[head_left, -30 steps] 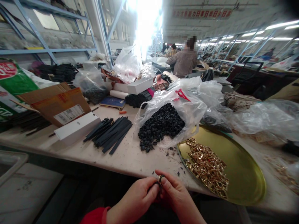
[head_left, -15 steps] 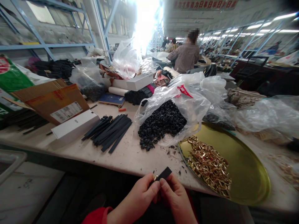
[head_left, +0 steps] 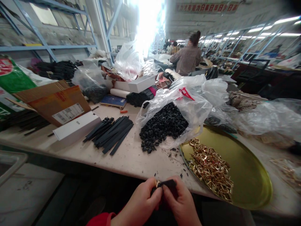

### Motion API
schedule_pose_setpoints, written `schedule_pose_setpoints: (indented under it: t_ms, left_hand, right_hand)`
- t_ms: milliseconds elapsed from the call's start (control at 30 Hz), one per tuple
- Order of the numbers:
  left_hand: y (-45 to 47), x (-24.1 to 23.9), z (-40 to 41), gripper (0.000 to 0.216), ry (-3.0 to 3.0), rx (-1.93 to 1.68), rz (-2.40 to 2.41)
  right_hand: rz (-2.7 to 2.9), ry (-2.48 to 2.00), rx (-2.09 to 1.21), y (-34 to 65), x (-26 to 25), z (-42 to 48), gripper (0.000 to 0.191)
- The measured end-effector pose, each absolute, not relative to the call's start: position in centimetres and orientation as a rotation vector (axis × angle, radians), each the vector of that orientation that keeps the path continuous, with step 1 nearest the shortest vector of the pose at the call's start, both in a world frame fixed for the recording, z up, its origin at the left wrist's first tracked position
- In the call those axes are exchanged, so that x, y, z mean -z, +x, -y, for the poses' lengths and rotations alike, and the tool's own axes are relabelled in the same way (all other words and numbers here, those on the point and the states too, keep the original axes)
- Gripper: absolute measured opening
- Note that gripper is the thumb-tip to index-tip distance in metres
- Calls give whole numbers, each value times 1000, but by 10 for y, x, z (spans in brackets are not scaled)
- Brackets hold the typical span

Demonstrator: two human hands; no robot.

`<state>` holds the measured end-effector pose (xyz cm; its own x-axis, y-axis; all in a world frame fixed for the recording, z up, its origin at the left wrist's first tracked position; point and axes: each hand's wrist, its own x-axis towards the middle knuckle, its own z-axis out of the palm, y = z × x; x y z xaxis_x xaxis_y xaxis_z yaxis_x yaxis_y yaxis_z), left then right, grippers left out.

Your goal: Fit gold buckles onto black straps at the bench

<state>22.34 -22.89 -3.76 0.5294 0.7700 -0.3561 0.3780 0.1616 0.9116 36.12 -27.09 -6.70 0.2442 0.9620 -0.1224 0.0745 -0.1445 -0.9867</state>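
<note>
Low at the table's near edge, my left hand (head_left: 141,204) and my right hand (head_left: 181,204) meet, both pinched on one short black strap (head_left: 167,185) with a small gold buckle (head_left: 157,183) showing at its left end. The strap is bent over between my fingertips. A gold round tray (head_left: 249,175) holding a heap of gold buckles (head_left: 213,169) lies just right of my hands. Ahead, a clear plastic bag (head_left: 188,110) spills small black loops (head_left: 162,125). A bundle of long black straps (head_left: 110,133) lies to the left.
A white box (head_left: 75,127) and a cardboard box (head_left: 54,100) stand at left. More plastic bags (head_left: 265,119) crowd the right. Blue shelving (head_left: 47,47) runs behind. A person (head_left: 187,58) sits farther down the row, back turned. A white bin (head_left: 9,163) is at lower left.
The gold buckle held up a second ago now sits on a black strap. The strap stuck out straight half a second ago and is now folded down between my fingers.
</note>
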Motion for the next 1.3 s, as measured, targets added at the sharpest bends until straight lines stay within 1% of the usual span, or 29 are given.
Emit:
schedule_pose_setpoints:
  t_ms: [100, 167, 267, 367, 433, 467, 500, 567, 700, 733, 867, 1000, 1067, 1167, 1233, 1300]
  left_hand:
    - [219, 35, 229, 24, 1464, -336, -1017]
    - [217, 37, 226, 28, 1434, -358, -1015]
    - [217, 46, 217, 34, 1324, -402, -1014]
    - [219, 55, 204, 30, 1220, -460, -998]
    - [221, 57, 194, 32, 1257, -504, -997]
    - [222, 57, 189, 34, 1296, -509, -991]
    - [223, 56, 184, 32, 1325, -498, -984]
    - [226, 56, 176, 27, 1335, -470, -980]
    - [228, 58, 166, 28, 1305, -470, -1067]
    - [228, 59, 165, 27, 1307, -468, -1083]
    - [225, 59, 163, 24, 1318, -467, -1112]
    - [224, 55, 164, 27, 1337, -588, -1139]
    - [225, 52, 166, 28, 1361, -627, -1134]
    - [226, 47, 176, 28, 1480, -595, -1129]
    - [227, 45, 184, 26, 1585, -554, -1162]
    - [227, 44, 193, 26, 1654, -521, -1212]
  right_hand:
    - [837, -1419, -1282, 359, 66, 271, 27]
    - [826, -1376, -1277, 357, 64, 272, 27]
    - [1013, -1352, -1203, 359, 58, 269, 23]
    - [1363, -1393, -1246, 377, 48, 244, 26]
    - [1582, -1505, -1138, 394, 42, 213, 28]
    - [1639, -1588, -985, 403, 41, 194, 27]
    - [1666, -1698, -762, 409, 42, 175, 23]
    - [1658, -1813, -572, 417, 49, 138, 15]
    - [1611, -1966, -509, 415, 69, 95, 2]
    - [1599, -1984, -515, 413, 72, 91, 3]
    - [1558, -1960, -610, 415, 68, 98, 11]
    - [1516, -1809, -886, 410, 53, 133, 18]
    - [1358, -1647, -1154, 401, 49, 157, 25]
    - [899, -1377, -1477, 388, 49, 188, 37]
    - [712, -1318, -1541, 383, 51, 203, 42]
    - [671, -1318, -1547, 383, 51, 214, 43]
